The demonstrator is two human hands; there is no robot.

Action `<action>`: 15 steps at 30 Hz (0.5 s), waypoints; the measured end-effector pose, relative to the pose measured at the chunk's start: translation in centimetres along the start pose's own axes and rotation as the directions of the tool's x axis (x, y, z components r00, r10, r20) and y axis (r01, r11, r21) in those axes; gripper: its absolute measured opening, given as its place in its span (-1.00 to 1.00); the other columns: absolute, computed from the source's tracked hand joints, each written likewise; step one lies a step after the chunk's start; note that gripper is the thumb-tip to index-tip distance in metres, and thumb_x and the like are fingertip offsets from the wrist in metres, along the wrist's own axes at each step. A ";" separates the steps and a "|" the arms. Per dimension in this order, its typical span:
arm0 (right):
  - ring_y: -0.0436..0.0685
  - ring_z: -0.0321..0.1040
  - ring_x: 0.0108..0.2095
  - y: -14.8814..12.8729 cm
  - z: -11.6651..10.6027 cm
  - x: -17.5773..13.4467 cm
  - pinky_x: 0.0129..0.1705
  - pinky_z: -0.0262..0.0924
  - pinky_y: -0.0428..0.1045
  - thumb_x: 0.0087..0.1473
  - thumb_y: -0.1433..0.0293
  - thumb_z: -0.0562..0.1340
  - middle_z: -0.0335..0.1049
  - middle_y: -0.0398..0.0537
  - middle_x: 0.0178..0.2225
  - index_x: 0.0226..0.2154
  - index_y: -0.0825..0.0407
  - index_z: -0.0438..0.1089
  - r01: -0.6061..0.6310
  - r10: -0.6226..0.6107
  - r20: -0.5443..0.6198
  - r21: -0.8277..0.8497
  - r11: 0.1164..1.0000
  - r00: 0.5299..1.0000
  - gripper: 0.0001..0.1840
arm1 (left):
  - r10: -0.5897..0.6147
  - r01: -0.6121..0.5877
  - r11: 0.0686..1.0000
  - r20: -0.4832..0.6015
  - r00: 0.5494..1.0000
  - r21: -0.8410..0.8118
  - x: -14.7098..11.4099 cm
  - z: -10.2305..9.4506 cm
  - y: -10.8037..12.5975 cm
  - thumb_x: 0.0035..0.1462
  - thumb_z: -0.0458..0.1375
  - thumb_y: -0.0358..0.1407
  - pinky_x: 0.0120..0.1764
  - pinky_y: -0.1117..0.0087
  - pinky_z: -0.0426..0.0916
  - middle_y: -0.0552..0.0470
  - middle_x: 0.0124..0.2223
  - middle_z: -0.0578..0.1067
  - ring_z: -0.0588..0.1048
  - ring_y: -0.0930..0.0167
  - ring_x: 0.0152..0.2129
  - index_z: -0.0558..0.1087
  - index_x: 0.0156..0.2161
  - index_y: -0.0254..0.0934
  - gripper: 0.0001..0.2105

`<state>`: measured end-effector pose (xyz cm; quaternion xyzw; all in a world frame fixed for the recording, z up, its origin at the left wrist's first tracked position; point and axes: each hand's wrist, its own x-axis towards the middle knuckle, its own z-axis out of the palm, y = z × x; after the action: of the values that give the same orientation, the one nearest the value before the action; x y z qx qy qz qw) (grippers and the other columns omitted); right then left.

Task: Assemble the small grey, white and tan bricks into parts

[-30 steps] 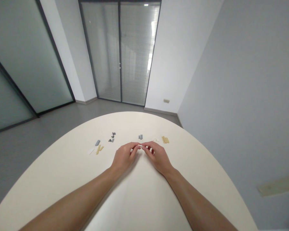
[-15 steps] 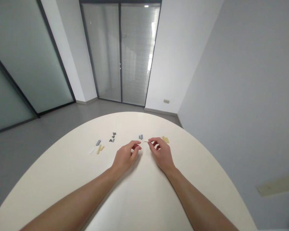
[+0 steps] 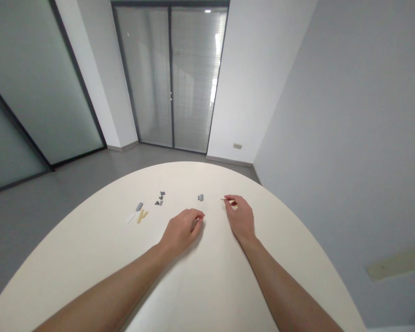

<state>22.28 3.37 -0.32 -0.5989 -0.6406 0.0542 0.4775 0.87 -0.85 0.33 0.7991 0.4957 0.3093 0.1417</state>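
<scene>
My left hand (image 3: 183, 230) rests over the middle of the table, thumb and fingertips pinched together; whether anything small is between them is hidden. To its right, my right hand (image 3: 241, 216) pinches a thin pale building-brick piece (image 3: 222, 199) between thumb and forefinger, low over the tabletop. Yellowish tan pieces (image 3: 233, 203) lie by the right fingers, mostly covered by them. Just beyond the left fingertips sits a small cluster of blue-grey brick pieces (image 3: 201, 198), touched by neither hand.
The round white table (image 3: 200, 286) holds more parts at left: several dark grey pieces (image 3: 161, 198), a grey block (image 3: 139, 206), tan strips (image 3: 140, 216) and a flat white piece (image 3: 130, 217). Glass doors (image 3: 171, 83) and walls stand beyond the table's far edge.
My right hand has moved right with the pale piece, away from my left hand and over the tan pieces. My left hand's fingertips have closed together and dropped slightly nearer me.
</scene>
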 end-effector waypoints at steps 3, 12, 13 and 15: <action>0.18 0.40 -0.18 0.0 0.2 -0.3 -0.05 0.24 0.08 0.20 0.36 0.19 0.55 -0.03 -0.19 -0.23 -0.01 0.51 0.105 -0.098 0.071 -0.105 0.989 0.993 -0.82 | 0.005 -0.005 1.000 0.002 1.000 0.004 0.0 0.0 0.0 0.30 -0.01 -0.30 -0.09 0.30 0.36 0.00 -0.09 0.58 0.52 0.33 -0.14 0.46 -0.09 -0.21 -0.79; 0.16 0.40 -0.10 -0.4 0.5 -0.5 0.03 0.22 0.05 0.25 0.42 0.20 0.57 -0.07 -0.16 -0.19 0.00 0.57 0.261 -0.173 0.343 -0.228 0.938 0.923 -0.80 | -0.002 0.002 1.000 0.021 1.000 -0.003 0.0 0.1 0.1 0.29 0.00 -0.30 -0.09 0.30 0.36 0.01 -0.09 0.58 0.52 0.33 -0.15 0.46 -0.08 -0.21 -0.79; 0.16 0.39 -0.08 -0.5 0.4 -0.5 0.03 0.22 0.04 0.26 0.42 0.19 0.56 -0.06 -0.14 -0.17 0.00 0.57 0.262 -0.169 0.352 -0.235 0.936 0.920 -0.78 | 0.000 0.000 1.000 0.022 1.000 -0.005 0.0 0.0 0.1 0.29 0.00 -0.30 -0.09 0.30 0.36 0.01 -0.09 0.58 0.52 0.33 -0.15 0.46 -0.08 -0.21 -0.79; 0.16 0.38 -0.05 -0.8 0.4 -0.6 0.04 0.23 0.02 0.27 0.43 0.17 0.54 -0.04 -0.10 -0.13 0.01 0.56 0.266 -0.168 0.357 -0.246 0.932 0.919 -0.76 | -0.003 0.003 1.000 0.024 1.000 -0.007 0.0 0.0 0.2 0.29 0.00 -0.31 -0.09 0.31 0.36 0.01 -0.09 0.58 0.53 0.33 -0.15 0.46 -0.08 -0.21 -0.79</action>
<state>21.35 2.88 -0.36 -0.5691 -0.7754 0.0053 0.2736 1.01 -0.92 0.42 0.8015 0.4941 0.3013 0.1509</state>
